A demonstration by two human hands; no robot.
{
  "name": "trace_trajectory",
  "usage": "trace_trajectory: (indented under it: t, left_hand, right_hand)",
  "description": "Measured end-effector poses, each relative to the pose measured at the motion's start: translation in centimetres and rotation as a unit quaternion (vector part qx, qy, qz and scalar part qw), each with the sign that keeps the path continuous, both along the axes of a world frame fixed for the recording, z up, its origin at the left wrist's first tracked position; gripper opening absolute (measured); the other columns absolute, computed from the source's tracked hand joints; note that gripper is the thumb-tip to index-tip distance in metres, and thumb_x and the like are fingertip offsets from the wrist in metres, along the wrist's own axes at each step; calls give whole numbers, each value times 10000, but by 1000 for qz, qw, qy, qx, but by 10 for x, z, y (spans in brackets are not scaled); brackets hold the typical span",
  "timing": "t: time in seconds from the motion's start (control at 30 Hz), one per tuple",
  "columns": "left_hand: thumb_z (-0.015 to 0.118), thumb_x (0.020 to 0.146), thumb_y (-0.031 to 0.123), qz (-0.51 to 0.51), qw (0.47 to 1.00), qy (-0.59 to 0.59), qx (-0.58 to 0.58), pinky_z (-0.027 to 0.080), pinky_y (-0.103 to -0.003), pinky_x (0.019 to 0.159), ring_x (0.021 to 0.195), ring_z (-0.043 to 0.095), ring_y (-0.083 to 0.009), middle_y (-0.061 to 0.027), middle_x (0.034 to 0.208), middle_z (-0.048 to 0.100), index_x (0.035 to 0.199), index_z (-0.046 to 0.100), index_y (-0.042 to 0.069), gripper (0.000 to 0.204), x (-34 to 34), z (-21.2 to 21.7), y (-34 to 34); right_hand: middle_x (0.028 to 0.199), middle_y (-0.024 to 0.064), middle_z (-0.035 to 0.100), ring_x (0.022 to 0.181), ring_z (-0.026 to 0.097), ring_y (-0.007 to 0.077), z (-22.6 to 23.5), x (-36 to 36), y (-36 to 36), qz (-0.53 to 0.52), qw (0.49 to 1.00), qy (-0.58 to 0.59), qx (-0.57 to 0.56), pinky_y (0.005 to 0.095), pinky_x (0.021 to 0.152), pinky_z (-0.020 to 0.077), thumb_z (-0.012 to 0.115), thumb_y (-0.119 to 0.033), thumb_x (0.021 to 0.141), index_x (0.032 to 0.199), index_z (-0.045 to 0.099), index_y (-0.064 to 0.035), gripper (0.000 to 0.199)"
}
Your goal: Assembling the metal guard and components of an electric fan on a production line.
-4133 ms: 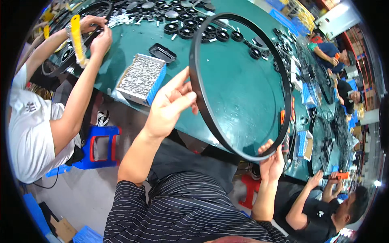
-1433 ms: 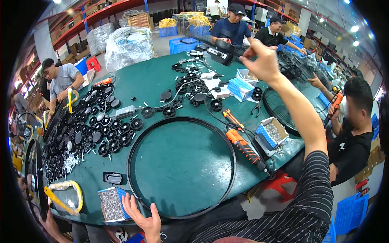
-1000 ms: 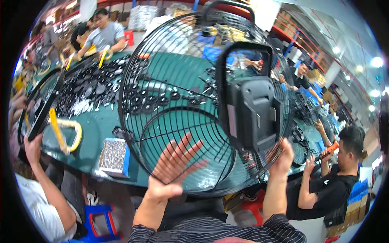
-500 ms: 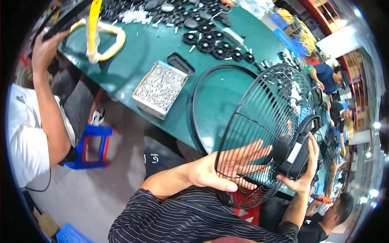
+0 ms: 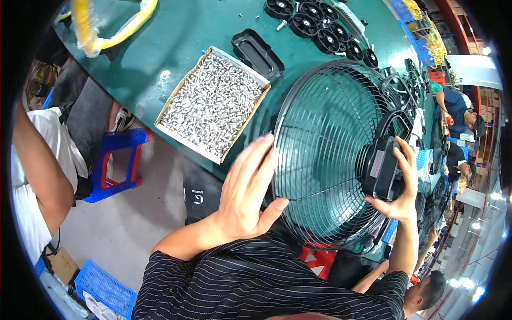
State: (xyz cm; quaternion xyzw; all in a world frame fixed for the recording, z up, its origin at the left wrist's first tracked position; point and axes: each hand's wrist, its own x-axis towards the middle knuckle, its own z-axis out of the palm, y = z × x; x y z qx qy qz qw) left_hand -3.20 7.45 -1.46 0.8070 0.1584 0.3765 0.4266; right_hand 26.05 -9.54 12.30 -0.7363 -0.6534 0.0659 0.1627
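My right hand [image 5: 400,186] is closed around the black motor housing [image 5: 381,168] at the back of a fan's black wire guard [image 5: 320,160], thumb below and fingers above. The guard stands tilted on edge, its wide round mouth facing left. My left hand [image 5: 248,186] is open, fingers stretched and thumb apart, lying against the guard's left rim. A pale label shows on the housing. Left of the guard is a cardboard box [image 5: 166,124] filled with small silvery screws [image 5: 213,104]. Beside the box lies a black oblong plastic cover [image 5: 258,53].
Black round wheel-like parts [image 5: 304,25] lie on the green table [image 5: 176,21]. A yellow plastic-wrapped tubular frame [image 5: 122,34] is at the far left. Another person's arm [image 5: 40,160] and a blue-red stool [image 5: 114,165] are left. Co-workers [image 5: 461,114] sit along the right.
My left hand has moved out of the guard's mouth to its left rim. The guard has turned more upright, and my right hand still grips the housing. The head view has shifted nearer the table.
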Motion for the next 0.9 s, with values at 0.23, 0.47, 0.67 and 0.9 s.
trace_trajectory:
  t: [0.23,0.47,0.67,0.9]
  left_hand:
    - [470,917,200,-16,989,135,54,301,-583,1120,1314,463,-483,-368,1416,435,1369,442,-151,572,12,-3,9]
    - [436,963,194,5,986,131,105,353,-594,1079,1238,539,-490,-364,1349,511,1319,495,-147,496,17,-10,9]
    - [487,871,136,25,987,124,96,371,-581,1072,1216,561,-478,-356,1318,541,1268,536,-146,489,21,-8,5]
    - [473,842,141,29,985,117,125,420,-584,1026,1178,573,-502,-402,1291,530,1267,528,-165,527,21,-14,2]
  right_hand:
    - [1428,323,421,1319,433,486,-12,16,10,25,999,6,-46,591,1092,320,902,-301,479,1390,499,-79,1021]
    - [1403,367,426,1290,457,516,-18,28,11,33,999,36,-25,610,1088,316,901,-364,486,1364,512,-64,1006]
    - [1392,372,431,1281,461,520,-20,29,8,32,999,25,-26,628,1090,302,896,-352,483,1364,505,-61,1006]
    - [1382,368,439,1280,463,520,-20,34,12,41,999,27,-19,654,1098,273,889,-344,483,1361,514,-76,992]
